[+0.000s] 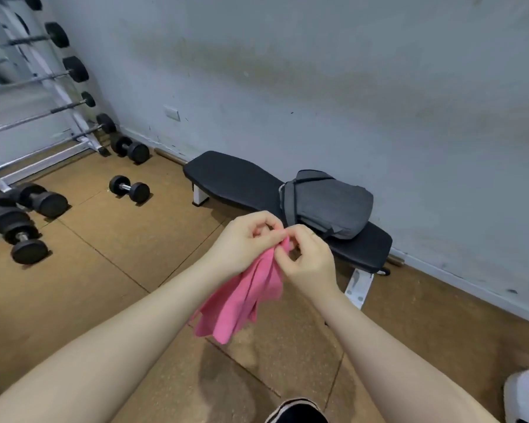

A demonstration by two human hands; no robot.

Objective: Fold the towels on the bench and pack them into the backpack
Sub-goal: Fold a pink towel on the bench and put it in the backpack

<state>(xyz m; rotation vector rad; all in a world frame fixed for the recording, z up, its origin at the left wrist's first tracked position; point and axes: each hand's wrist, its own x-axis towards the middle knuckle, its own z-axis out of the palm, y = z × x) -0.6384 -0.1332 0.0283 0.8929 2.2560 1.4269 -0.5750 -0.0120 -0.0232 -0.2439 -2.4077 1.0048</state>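
A pink towel (242, 297) hangs in loose folds in front of me, above the floor. My left hand (245, 242) pinches its top edge, and my right hand (309, 261) pinches the same edge right beside it, fingertips nearly touching. Beyond the hands stands a black padded bench (235, 181) along the wall. A grey backpack (327, 203) lies on the bench's right half, looking closed, its straps toward me. No other towel shows on the bench.
Several black dumbbells (129, 188) lie on the cork-coloured floor at left, under a white rack of barbells (43, 117). A pale wall runs behind the bench. A shoe tip (297, 412) and a white object (526, 395) sit at the bottom edge.
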